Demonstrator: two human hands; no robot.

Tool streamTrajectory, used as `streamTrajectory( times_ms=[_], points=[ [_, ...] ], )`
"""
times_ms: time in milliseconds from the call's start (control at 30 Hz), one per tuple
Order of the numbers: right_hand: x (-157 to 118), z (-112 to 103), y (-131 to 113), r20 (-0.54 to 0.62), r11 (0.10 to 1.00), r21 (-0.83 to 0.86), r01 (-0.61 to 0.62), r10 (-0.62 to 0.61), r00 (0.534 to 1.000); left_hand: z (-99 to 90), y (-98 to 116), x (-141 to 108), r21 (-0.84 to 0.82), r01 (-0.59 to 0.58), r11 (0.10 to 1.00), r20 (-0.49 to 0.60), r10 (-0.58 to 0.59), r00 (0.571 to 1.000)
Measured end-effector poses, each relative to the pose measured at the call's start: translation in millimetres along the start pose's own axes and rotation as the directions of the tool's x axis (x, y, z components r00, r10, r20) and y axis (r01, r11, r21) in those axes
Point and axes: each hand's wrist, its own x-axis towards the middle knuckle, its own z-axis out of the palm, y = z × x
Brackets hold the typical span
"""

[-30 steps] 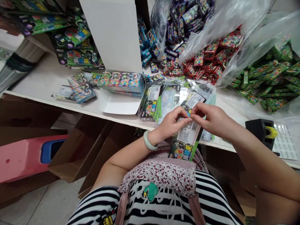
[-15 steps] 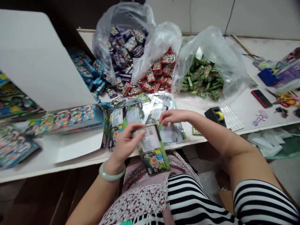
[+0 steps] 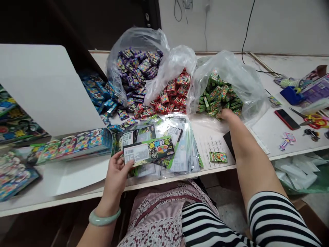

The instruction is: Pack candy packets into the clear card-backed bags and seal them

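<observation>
My left hand [image 3: 118,170] grips the left end of a black and green printed packet [image 3: 150,151], thumb on its front, above the table's front edge. Under that packet spreads a stack of similar flat printed packets and clear sleeves [image 3: 181,154]. My right hand [image 3: 226,114] reaches to the front of a pile of small green candy boxes [image 3: 216,91] in an open clear plastic bag [image 3: 246,75]. Its fingers are mostly hidden, so I cannot see what they touch or hold. One small green box [image 3: 218,157] lies by itself on a sheet of white labels.
Bags of purple boxes [image 3: 137,70] and red boxes [image 3: 172,91] stand at the back, with blue boxes [image 3: 95,91] to their left. A white carton [image 3: 69,175] holds printed packs. Tape dispenser [image 3: 229,144], phone [image 3: 287,118] and scissors [image 3: 308,118] lie at right.
My right hand has moved from the stack to the green boxes. My left hand has shifted left and turned the packet from upright to lengthwise. The view has tilted up.
</observation>
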Motion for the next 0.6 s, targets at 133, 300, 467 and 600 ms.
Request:
streamTrajectory(
  times_ms=[133, 300, 467, 600],
  points=[
    [2.1, -9.8, 10.8, -0.012, 0.998, 0.060, -0.020, 0.021, 1.000, -9.8, -6.8, 0.4, 0.101, -0.029, 0.994, 0.022, 0.027, 0.999],
    [-31.7, -33.5, 25.7, -0.055, 0.964, 0.263, 0.038, -0.024, 0.998, -20.8, -16.4, 7.7, 0.284, -0.094, 0.954, 0.112, 0.064, 0.992],
    [-79.0, -40.0, 15.2, -0.034, 0.838, 0.516, 0.177, -0.187, 0.982, -27.3, -13.7, 11.2, 0.576, -0.220, 0.787, 0.177, 0.142, 0.974],
    [-113.7, -30.4, -10.2, 0.055, 0.554, 0.806, 0.210, -0.422, 0.905, -32.7, 2.0, 4.1, 0.668, -0.253, 0.700, 0.231, 0.128, 0.964]
  ],
)
